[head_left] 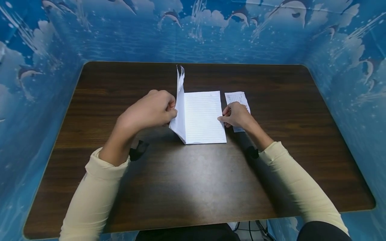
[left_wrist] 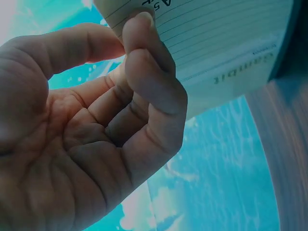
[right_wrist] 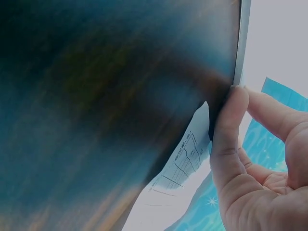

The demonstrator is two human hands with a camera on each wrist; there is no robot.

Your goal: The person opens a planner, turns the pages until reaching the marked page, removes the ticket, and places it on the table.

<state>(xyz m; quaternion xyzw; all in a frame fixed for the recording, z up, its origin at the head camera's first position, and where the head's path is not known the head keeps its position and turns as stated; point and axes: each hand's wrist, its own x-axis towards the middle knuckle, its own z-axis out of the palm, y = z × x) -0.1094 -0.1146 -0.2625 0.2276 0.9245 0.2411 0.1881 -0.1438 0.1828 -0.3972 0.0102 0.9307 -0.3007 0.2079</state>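
Note:
An open notebook (head_left: 203,117) with lined white pages lies at the middle of the table, its left-hand leaves (head_left: 180,110) standing nearly upright. My left hand (head_left: 152,108) pinches the edge of those raised leaves between thumb and fingertips. In the left wrist view, the lined page (left_wrist: 211,43) shows some writing and the printed word "Gambit". At the notebook's right edge, my right hand (head_left: 236,115) pinches the border between thumb and fingers, as the right wrist view of that hand (right_wrist: 260,159) also shows. Partly under this hand lies a printed paper slip (head_left: 236,97).
The dark wooden table (head_left: 193,187) has rounded corners. A blue curtain (head_left: 193,36) with dolphins surrounds its back and sides. Some cables (head_left: 250,231) show below the front edge.

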